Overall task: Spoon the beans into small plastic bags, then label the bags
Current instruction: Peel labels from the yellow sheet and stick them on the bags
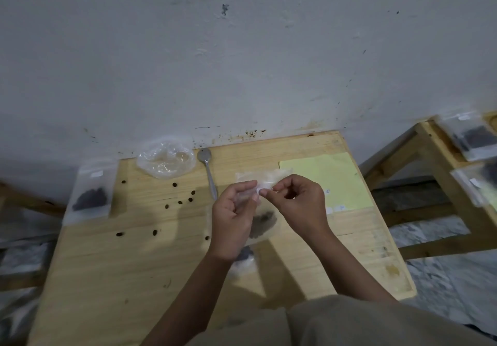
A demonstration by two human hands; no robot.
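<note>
My left hand [234,216] grips the top of a small clear plastic bag [262,226] with dark beans in its bottom, held above the wooden table [134,259]. My right hand [298,203] pinches a small white label [265,185] against the bag's top edge, fingertips meeting my left thumb. A metal spoon [208,173] lies on the table behind my hands. Several loose beans [185,200] are scattered to the left. A filled bag [90,193] lies at the table's left edge.
A crumpled clear plastic bag [165,160] sits at the back by the wall. A yellow sheet [330,178] lies at the right. More filled bags [473,138] rest on a second wooden table at far right. Another bag [243,258] lies under my left wrist.
</note>
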